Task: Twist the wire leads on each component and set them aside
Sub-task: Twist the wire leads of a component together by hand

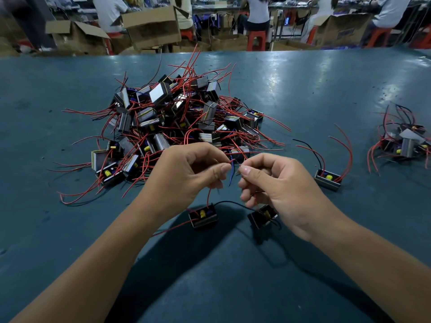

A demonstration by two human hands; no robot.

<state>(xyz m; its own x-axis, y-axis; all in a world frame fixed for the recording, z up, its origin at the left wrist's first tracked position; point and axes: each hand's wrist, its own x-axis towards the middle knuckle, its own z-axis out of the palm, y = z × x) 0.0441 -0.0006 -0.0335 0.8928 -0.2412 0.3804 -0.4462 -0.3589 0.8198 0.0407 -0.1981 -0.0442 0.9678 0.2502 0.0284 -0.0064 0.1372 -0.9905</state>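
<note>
From the head view, both hands are raised a little above the blue-green table (303, 85), close together near the middle of the picture; the left hand (186, 173) has its fingers curled, and its thumb and forefinger pinch the end of a red wire lead (208, 195); this lead goes down to a small black component (203, 216) with a yellow part on top, which lies on the table just under the hand. The right hand (272, 180) is also curled, the thumb pressed against the forefinger, pinching thin wire ends; which lead it holds I cannot tell exactly, because the fingers hide it; a second component (262, 215) lies tilted under this hand, partly covered by the fingers. A short blue wire (230, 177) hangs between the two thumbs; a black wire (231, 203) runs in a curve from the first component toward the second one.

Behind the hands there is a big pile of components (168, 117) with many red leads pointing out on all sides; to the right, one single component (327, 179) lies alone with long red leads and a black one; farther right, near the edge, a smaller group of components (405, 141) lies well apart from the pile. Beyond the table stand cardboard boxes (151, 26) and red stools (256, 39), with seated people seen from behind.
</note>
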